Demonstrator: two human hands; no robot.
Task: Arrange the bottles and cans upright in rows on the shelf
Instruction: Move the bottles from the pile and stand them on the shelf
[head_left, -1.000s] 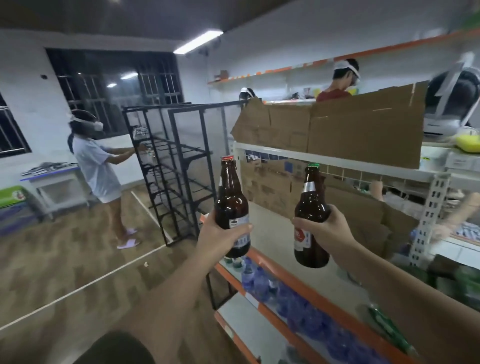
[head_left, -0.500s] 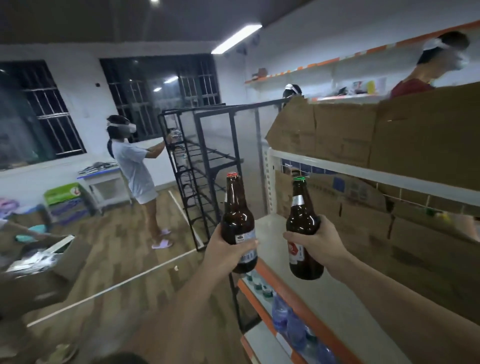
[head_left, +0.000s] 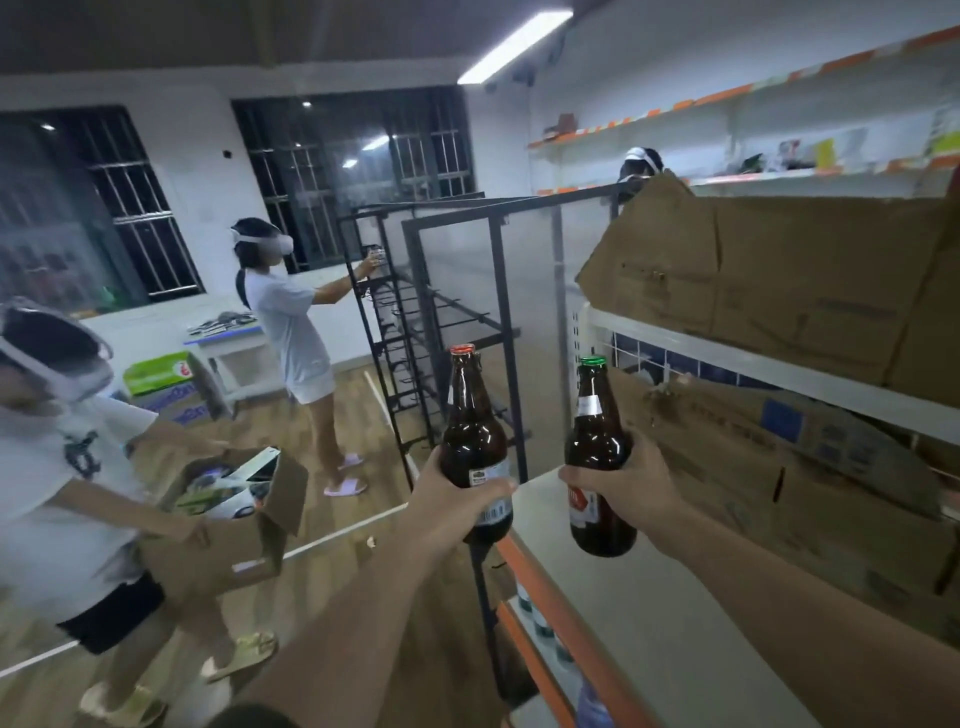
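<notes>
I hold two brown glass bottles upright in the air. My left hand grips the red-capped bottle round its lower body, just outside the shelf's left end. My right hand grips the green-capped bottle round its middle, its base hanging a little above the white shelf board with the orange front edge. Both bottles stand side by side, a short gap between them.
Flattened cardboard lines the back of the shelf and lies on the board above. Small bottles stand on the lower shelf. A black metal rack stands behind. One person works at that rack; another carries a cardboard box at left.
The view has swung left and both bottles have shifted toward the shelf's left end. A person carrying a cardboard box has come into view at left.
</notes>
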